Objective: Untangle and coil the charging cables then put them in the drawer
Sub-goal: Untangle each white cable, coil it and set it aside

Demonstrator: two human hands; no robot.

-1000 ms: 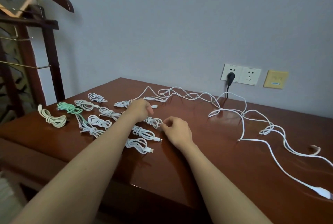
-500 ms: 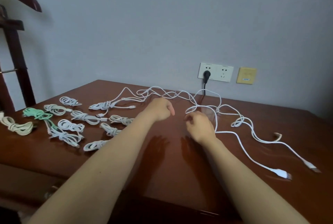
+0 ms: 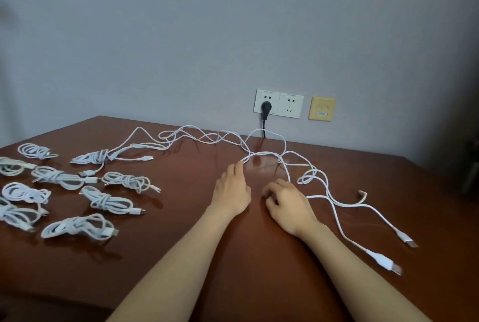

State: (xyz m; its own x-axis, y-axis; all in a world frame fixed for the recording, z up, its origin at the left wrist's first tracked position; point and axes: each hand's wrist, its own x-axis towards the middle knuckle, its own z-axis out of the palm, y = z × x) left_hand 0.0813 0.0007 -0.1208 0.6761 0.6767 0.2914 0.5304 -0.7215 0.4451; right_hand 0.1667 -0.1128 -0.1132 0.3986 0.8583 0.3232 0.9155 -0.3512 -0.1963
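A tangle of long white cables [image 3: 282, 163] sprawls across the brown table [image 3: 197, 257] from the back middle to the right, ending in USB plugs [image 3: 383, 262] near the front right. My left hand [image 3: 232, 189] lies flat with straight fingers, its fingertips touching a cable loop [image 3: 248, 158]. Beside it, my right hand [image 3: 287, 201] rests on the table with curled fingers. One strand runs under its outer edge; whether the fingers hold it is hidden. Several coiled white cables [image 3: 106, 201] lie on the left. No drawer is in view.
A black plug [image 3: 266, 108] sits in a white wall socket [image 3: 278, 106] behind the table, its cord dropping behind the back edge. A yellow wall plate [image 3: 322, 108] is beside it. A small pale cable piece [image 3: 363, 196] lies at the right.
My view and both hands have shifted right, from the coiled cables to the tangle. The left hand has opened flat toward a loop, and the right hand has settled next to a strand.
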